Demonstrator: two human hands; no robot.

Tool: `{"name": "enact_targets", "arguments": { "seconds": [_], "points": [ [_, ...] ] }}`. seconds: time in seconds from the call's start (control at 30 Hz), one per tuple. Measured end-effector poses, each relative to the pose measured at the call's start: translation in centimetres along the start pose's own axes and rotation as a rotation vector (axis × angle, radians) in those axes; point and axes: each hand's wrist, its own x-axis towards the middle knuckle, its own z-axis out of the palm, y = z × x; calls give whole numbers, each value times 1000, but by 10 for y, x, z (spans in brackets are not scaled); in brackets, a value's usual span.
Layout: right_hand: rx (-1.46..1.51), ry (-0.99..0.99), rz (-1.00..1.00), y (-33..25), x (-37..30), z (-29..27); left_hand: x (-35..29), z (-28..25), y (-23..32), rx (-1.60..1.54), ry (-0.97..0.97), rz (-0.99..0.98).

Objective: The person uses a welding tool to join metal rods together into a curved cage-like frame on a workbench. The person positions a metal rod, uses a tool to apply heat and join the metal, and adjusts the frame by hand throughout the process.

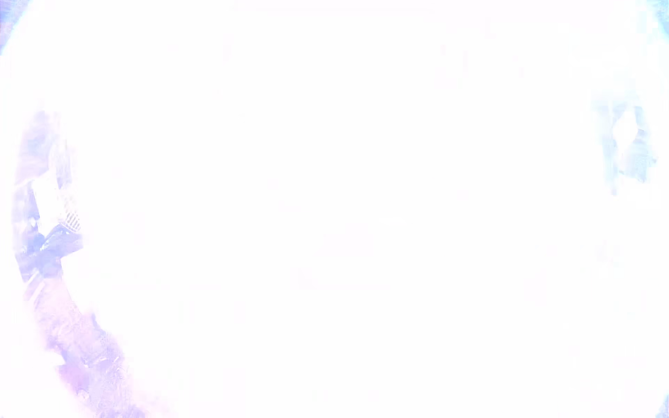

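Because white glare (334,209) fills nearly the whole frame, I can make out only faint shapes along its edges from where I sit. Neither the left hand nor the right hand can be picked out, so I cannot tell whether the grip of either one is spread, pressed together or pinching something. Whatever the hands hold or touch, I cannot place it; the middle and the lower edge of the frame are washed out. Down the left edge I get a curved, pale lilac strip (36,150), bending inward toward the lower left. Partway down it sits a darker, bluish angular shape (49,254), and just above that a white wedge (47,202) with a small patch of fine crossed lines (72,214) beside it. Below the bluish shape I see a pinkish-lilac patch (73,324) with a ragged edge, running down to the bottom of the frame. Near the right edge, in the upper half, I see a pale blue patch (637,166) around a small white diamond-shaped spot (625,129). Blue tints the upper left, upper right and lower right corners. What these shapes belong to, I cannot tell.
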Motion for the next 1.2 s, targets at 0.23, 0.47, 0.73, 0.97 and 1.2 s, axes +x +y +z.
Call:
{"name": "enact_targets", "arguments": {
  "seconds": [0.23, 0.47, 0.73, 0.97, 1.2],
  "points": [
    [-38, 29, -56, 4, 3, -3, -3, 3, 2, 0, -24, -19],
    [-84, 72, -153, 6, 3, -8, -1, 0, 6, 13, -45, -35],
    [-240, 129, -294, 21, -5, -29, 6, -7, 14, 0, -156, -89],
    [-360, 106, -317, 32, 1, -31, -22, 30, -15, -368, 21, -87],
    [-174, -34, -138, 7, 3, -18, -3, 5, 5, -204, 32, -141]
  ]
}}
